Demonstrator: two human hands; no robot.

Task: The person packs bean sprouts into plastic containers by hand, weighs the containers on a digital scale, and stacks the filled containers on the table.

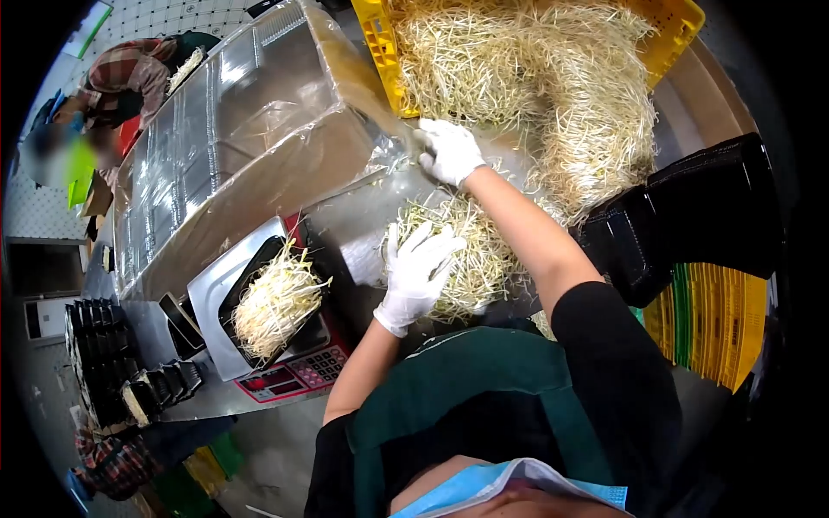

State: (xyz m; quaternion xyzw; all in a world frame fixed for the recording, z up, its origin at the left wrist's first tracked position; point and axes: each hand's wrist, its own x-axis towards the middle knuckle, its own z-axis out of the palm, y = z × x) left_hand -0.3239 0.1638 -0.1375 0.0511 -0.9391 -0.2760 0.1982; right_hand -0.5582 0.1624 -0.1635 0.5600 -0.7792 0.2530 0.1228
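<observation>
My left hand [416,274], in a white glove, lies with fingers spread on a loose heap of bean sprouts [484,268] on the metal table. Farther forward, my gloved right hand [451,152] is at the near corner of a plastic-wrapped box [250,129] of stacked clear plastic pieces. Its fingers are curled, and a blurred, see-through shape by their tips is hard to make out. To the left, a black tray [231,304] piled with bean sprouts [278,304] rests on the steel plate of a red digital scale [298,373].
A yellow crate [373,43] lies tipped at the back, with bean sprouts [596,112] spilling onto the table. Stacked black trays [97,354] stand at the far left. Yellow crates [712,319] are at the right. Other people [129,73] are nearby on the left.
</observation>
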